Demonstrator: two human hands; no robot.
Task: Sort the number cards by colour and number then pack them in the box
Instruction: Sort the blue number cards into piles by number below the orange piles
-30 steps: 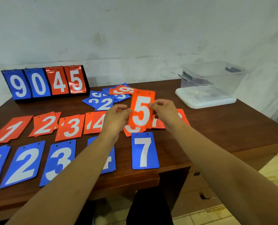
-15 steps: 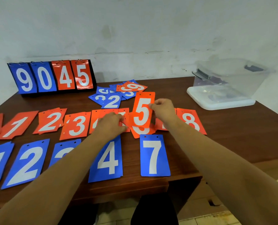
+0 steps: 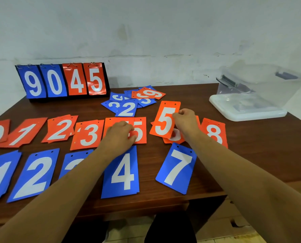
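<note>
Head view: my right hand (image 3: 186, 121) pinches an orange 5 card (image 3: 164, 120) by its right edge at frame centre, long axis up-frame. Its match, the laid orange 5 (image 3: 141, 132), sits just left on the bench (image 3: 251, 146) under my curled left hand (image 3: 119, 135); I cannot tell whether that hand grips. Box (image 3: 255, 90) upper right.

Scoreboard (image 3: 62, 81): 9045 — orange cards (image 3: 89, 135) 0–3, 5, 8; blue cards (image 3: 121, 172) 1, 2, 4, 7.
</note>
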